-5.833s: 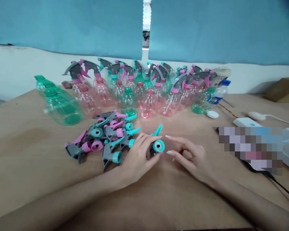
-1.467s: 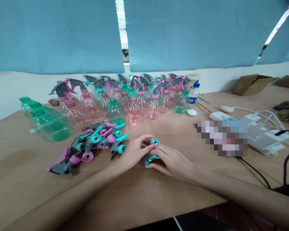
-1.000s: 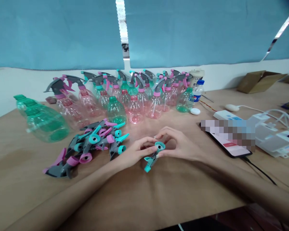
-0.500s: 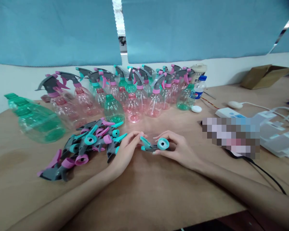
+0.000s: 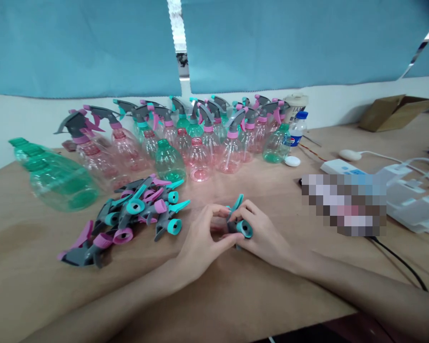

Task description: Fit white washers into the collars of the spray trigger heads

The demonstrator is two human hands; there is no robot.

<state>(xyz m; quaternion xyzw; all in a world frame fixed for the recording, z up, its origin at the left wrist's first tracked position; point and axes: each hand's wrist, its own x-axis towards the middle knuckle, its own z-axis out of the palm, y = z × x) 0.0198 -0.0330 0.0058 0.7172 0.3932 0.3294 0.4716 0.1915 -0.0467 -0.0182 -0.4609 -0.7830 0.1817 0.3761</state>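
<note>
My right hand [image 5: 264, 233] is closed around a grey and teal trigger spray head [image 5: 243, 229]. The teal collar faces me and the teal trigger points up; the fingers hide much of the grey body. From the other side my left hand [image 5: 203, 238] curves in, its thumb and fingertips pinching the same spray head. To the left lies a pile of loose spray heads [image 5: 135, 206], grey with teal or pink parts. Behind my hands stand an open pink bottle [image 5: 199, 162] and an open green bottle [image 5: 168, 162].
Rows of bottles with spray heads [image 5: 232, 138] stand along the wall. Green bottles [image 5: 60, 183] lean at the left. On the right are a white power strip [image 5: 343, 169], a blurred-out object [image 5: 346, 205], a black cable [image 5: 400, 262] and a cardboard box [image 5: 389, 114].
My right hand has turned the spray head so its trigger points up. My left hand has moved right, from beside the spray head to pinching it.
</note>
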